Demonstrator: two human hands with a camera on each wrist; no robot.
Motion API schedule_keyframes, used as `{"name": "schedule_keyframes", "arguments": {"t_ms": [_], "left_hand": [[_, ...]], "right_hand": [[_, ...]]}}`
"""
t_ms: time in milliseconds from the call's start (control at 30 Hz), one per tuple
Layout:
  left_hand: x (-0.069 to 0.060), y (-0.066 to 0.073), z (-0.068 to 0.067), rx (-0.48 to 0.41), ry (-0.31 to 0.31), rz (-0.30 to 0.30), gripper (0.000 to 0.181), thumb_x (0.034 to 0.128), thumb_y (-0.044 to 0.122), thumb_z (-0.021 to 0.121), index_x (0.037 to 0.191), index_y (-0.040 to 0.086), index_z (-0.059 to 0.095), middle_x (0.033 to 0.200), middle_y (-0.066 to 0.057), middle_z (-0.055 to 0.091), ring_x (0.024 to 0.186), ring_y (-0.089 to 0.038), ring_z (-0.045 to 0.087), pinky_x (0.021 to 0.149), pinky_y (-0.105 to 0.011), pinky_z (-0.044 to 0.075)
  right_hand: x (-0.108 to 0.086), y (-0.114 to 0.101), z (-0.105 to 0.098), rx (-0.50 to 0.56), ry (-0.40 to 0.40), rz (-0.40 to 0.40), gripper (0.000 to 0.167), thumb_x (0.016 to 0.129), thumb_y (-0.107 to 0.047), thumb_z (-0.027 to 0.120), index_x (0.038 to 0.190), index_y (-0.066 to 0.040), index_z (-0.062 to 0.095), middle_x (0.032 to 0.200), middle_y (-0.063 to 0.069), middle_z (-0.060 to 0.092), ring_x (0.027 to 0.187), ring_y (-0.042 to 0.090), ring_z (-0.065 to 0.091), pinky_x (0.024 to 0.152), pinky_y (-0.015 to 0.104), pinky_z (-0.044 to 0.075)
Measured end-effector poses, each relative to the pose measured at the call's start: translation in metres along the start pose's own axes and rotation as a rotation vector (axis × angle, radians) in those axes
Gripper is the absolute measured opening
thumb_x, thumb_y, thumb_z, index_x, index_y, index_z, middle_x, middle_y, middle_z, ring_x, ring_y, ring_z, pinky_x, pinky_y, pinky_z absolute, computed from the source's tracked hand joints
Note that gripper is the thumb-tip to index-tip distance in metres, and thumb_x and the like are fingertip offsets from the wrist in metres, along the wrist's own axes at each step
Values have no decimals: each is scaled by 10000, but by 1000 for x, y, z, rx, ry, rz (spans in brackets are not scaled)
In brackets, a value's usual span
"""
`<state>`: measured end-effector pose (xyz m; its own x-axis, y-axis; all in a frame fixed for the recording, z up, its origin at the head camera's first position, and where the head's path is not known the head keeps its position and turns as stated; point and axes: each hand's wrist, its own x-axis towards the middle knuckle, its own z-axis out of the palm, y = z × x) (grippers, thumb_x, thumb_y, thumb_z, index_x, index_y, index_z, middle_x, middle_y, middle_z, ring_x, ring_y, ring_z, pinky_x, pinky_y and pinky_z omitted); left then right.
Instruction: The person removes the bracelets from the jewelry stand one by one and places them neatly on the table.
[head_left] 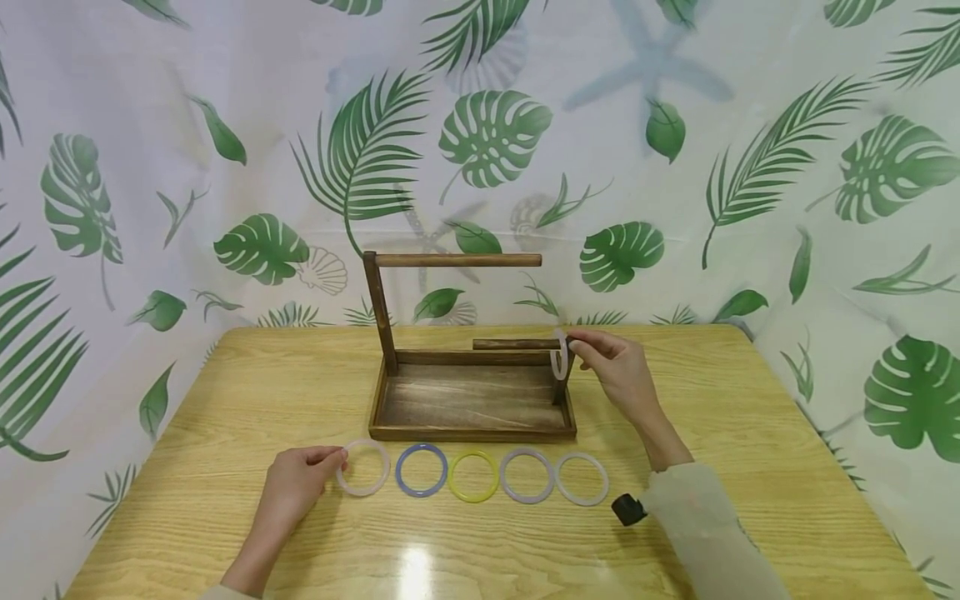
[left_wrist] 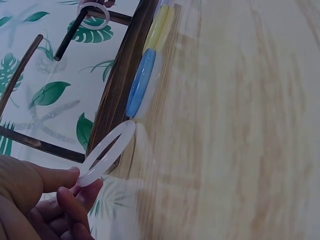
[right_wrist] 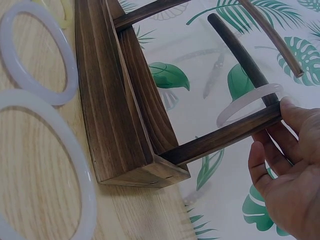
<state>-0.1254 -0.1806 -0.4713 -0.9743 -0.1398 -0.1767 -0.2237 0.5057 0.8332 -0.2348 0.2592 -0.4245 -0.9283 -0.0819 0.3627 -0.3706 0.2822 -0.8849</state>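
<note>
My left hand [head_left: 300,479] pinches a pale pinkish-white bangle [left_wrist: 112,156] between thumb and fingers; in the left wrist view it is tilted up off the table. At the wooden stand's right post, my right hand [head_left: 618,371] holds the edge of another pale bangle [right_wrist: 247,97], which hangs around the short lower rod [head_left: 510,344] close to the post. Right of the left hand's bangle, a blue bangle [head_left: 422,493], a yellow bangle [head_left: 473,499], a lavender bangle [head_left: 527,500] and a whitish bangle [head_left: 582,502] lie in a row.
The dark wooden stand has a shallow tray base [head_left: 472,434], a tall left post [head_left: 381,312] and a long upper rod [head_left: 457,260] with a free right end. A black object [head_left: 628,509] sits by the right sleeve. Behind the table [head_left: 675,533] hangs a leaf-patterned cloth [head_left: 615,192].
</note>
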Motion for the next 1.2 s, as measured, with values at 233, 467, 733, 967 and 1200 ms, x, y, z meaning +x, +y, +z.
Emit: {"name": "schedule_keyframes", "arguments": {"t_ms": [233,467,733,967,1200], "left_hand": [[3,1,1,107,15,32,326,1010,270,683,1171,0,768,894,-50,743,665,-173,533,533,-274,405],[6,3,2,157,20,51,341,1011,300,676,1174,15,771,1049,-133,764,743,-192,578,583,-315,452],[9,2,4,163,13,45,349,1014,303,673,1205,25,762,1112,-170,754,826,-217,623,596,-314,442],[11,3,6,182,16,60,321,1000,287,695,1200,48,773,1177,-180,739,949,-254,658,644,-326,450],[11,6,7,176,6,58,331,1007,274,683,1211,24,760,1193,-200,728,868,-238,630,581,-305,399]], "right_hand": [[1,10,-1,14,6,-5,267,1020,-140,686,1234,10,741,1077,42,760,895,127,643,727,216,564],[-3,-12,0,21,-11,-3,253,1023,-80,665,1219,70,723,1061,30,760,880,55,628,737,255,572],[-6,-28,0,20,-11,9,248,1022,-64,661,1204,95,717,1030,29,758,836,58,617,719,206,556],[-5,-26,0,20,-10,14,255,1023,-68,660,1210,97,714,1036,28,760,838,54,619,717,190,553],[-6,-28,0,16,-11,16,253,1023,-50,653,1214,107,707,1053,71,757,842,43,618,715,190,554]]}}
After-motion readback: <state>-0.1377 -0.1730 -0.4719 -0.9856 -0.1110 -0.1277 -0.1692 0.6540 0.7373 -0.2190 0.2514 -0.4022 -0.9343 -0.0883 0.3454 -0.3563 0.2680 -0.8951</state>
